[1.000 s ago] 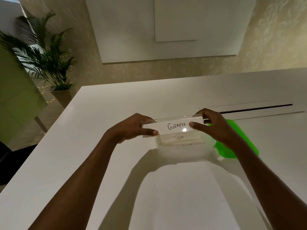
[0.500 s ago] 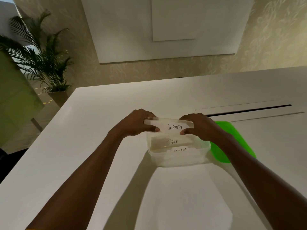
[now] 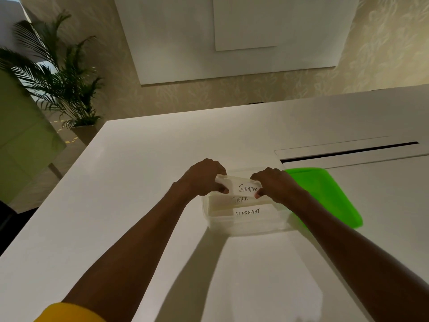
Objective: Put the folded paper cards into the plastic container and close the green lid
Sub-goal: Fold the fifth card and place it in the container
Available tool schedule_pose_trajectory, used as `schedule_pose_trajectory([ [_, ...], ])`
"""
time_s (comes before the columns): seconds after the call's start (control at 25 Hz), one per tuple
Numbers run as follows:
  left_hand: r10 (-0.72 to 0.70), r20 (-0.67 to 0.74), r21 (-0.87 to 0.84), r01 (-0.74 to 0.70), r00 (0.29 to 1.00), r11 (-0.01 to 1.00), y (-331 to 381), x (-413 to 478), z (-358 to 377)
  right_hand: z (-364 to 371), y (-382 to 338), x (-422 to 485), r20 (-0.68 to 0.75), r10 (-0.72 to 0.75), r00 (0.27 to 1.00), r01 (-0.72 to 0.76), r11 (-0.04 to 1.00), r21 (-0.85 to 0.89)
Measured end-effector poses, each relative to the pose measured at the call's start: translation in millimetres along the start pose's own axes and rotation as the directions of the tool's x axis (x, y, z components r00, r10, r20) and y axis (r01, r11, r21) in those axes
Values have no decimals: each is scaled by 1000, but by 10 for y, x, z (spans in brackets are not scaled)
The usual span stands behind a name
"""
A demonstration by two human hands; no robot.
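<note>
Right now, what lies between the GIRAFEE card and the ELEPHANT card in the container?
The TIGER card, lying in the container between the GIRAFEE card and the ELEPHANT card; the head view shows it.

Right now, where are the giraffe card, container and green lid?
giraffe card (image 3: 246, 188), head view, on its written face.
container (image 3: 250, 227), head view, on its near wall.
green lid (image 3: 325, 194), head view, on its flat top.

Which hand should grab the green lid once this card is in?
Probably right. The green lid lies just right of the container, beside the right hand; the left hand, also pinching the GIRAFEE card, sits farther away.
</note>
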State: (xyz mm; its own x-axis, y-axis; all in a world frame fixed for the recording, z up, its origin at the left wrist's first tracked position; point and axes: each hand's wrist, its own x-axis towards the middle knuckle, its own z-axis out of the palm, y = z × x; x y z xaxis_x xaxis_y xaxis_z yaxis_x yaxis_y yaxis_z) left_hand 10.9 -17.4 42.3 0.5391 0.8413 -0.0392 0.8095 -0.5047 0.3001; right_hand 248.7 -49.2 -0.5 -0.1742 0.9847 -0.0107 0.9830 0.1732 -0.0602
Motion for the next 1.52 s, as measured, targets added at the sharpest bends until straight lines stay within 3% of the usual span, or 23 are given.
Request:
schedule_pose_trajectory([
  [0.16, -79, 48, 155, 71, 996, 985, 26, 100, 162, 97, -3, 52, 16, 10, 1000, -9, 999, -35],
  [0.48, -160, 115, 268, 124, 980, 955, 14, 159, 428, 192, -15, 13, -15, -21, 1000, 20, 999, -45],
  [0.72, -168, 111, 290, 129, 980, 948, 66, 111, 469, 91, -46, -28, 79, -4, 997, 9, 998, -60],
  [0.84, -142, 48, 217, 128, 989, 968, 74, 48, 483, 18, -7, -102, 77, -3, 997, -3, 997, 77],
  [0.92, -97, -149, 143, 118, 984, 983, 66, -16, 496, -8, 27, -163, -118, 31, 993, -5, 977, 215],
  [1.0, -108, -360, 72, 143, 927, 987, 53, -98, 534, 15, 35, -235, -284, 157, 946, -51, 937, 346],
  [1.08, -194, -340, -9, 203, 920, 979, 37, -162, 576, 57, 41, -277, -218, 251, 943, -142, 897, 419],
  [1.2, -258, -188, -130, 237, 948, 963, 27, -245, 668, 142, 52, -309, -59, 233, 971, -188, 891, 412],
  [1.52, -324, -267, -283, 248, 908, 927, -152, -703, 815, 228, -231, -487, -142, 194, 971, -115, 894, 434],
])
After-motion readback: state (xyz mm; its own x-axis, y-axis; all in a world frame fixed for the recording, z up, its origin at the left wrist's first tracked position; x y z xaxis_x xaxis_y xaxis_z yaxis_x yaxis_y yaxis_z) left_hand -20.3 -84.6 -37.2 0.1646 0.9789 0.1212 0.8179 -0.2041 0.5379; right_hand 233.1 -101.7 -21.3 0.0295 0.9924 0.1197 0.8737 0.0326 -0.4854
